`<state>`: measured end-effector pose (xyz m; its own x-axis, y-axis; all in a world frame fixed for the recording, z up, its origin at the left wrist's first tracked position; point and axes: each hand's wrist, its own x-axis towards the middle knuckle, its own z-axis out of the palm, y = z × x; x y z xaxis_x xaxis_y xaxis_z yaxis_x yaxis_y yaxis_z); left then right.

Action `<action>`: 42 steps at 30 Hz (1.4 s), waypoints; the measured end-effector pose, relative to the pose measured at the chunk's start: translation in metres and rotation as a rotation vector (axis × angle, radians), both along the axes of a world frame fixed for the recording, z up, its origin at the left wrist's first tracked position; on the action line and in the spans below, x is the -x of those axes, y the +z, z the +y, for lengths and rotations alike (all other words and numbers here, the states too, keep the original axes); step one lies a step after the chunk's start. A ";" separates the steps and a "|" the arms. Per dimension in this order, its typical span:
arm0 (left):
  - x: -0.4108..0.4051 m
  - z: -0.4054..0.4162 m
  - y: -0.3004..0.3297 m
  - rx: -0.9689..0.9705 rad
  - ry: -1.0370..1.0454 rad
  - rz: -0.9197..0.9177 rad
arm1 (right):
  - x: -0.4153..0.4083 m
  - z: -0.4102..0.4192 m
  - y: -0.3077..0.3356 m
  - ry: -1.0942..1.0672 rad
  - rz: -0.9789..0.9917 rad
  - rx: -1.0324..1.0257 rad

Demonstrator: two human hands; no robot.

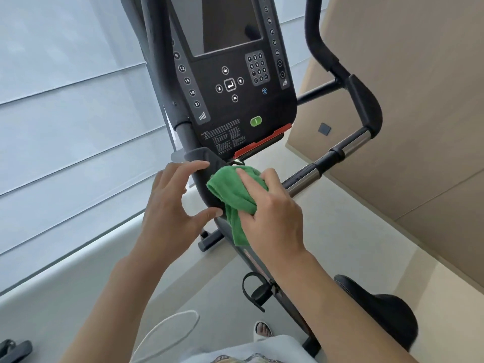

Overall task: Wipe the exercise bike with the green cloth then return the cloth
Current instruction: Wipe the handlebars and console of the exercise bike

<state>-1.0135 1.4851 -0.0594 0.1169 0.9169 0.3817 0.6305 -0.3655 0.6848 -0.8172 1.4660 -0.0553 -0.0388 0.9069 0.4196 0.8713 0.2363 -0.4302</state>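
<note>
Green cloth (235, 197) is pressed against the exercise bike (207, 176) frame beneath the console, gripped under the right hand (272, 218); left hand (170, 205) fingers are spread, released, beside it.

The top of the console screen (230, 24) is cut off by the upper edge. The warning text (225, 138) below the buttons is too small to read. The green cloth (235, 195) covers part of the frame, and the right hand (269, 213) hides the cloth's right side. The seat (379, 307) is partly hidden behind the right forearm.
</note>
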 end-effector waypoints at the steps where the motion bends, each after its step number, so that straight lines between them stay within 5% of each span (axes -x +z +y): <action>1: 0.000 -0.001 -0.001 -0.003 -0.012 0.004 | -0.003 -0.013 -0.005 0.013 0.000 -0.002; 5: 0.001 0.000 -0.004 -0.022 -0.045 -0.007 | -0.008 -0.039 -0.015 0.029 -0.005 0.002; 14: 0.000 -0.001 -0.008 0.031 -0.036 -0.145 | 0.034 0.061 0.024 -0.054 -0.023 -0.054; 23: -0.001 -0.006 -0.009 0.014 -0.037 -0.099 | -0.014 -0.041 -0.018 0.091 -0.020 -0.006; 31: -0.001 -0.005 -0.010 0.028 -0.007 -0.107 | 0.003 0.040 0.013 -0.082 0.040 0.031; 42: -0.002 0.001 -0.014 -0.030 0.025 -0.069 | -0.030 -0.045 -0.036 0.045 0.064 -0.040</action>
<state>-1.0116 1.4865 -0.0734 0.0666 0.9070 0.4157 0.5918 -0.3714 0.7155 -0.7875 1.4213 -0.0915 -0.0513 0.8873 0.4582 0.8306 0.2927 -0.4738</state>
